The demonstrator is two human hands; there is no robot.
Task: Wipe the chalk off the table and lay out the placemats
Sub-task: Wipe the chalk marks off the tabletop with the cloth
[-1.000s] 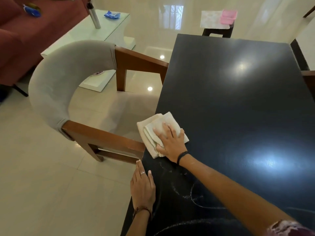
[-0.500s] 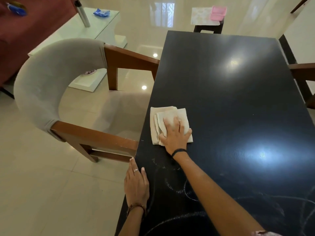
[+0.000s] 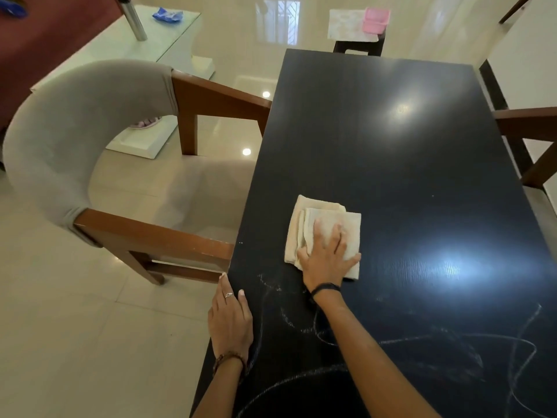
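The right grip (image 3: 327, 256) presses flat, fingers spread, on the folded cream cloth (image 3: 322, 233) atop the glossy black bench (image 3: 391, 152). The left grip (image 3: 230, 319) rests flat at the bench edge, beside white chalk scribbles (image 3: 301, 324). No writing is legible.

Home dining room (sofa (image 3: 45, 40) nearby), dark table (image 3: 391, 146)

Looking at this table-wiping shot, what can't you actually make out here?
- Chalk marks: cut off by the bottom and right edges, head view.
- Table beneath the cloth: covered by it and the right hand.
- Left hand fingertips: some hidden past the table edge.
- Pink item beyond the table: too small to identify.
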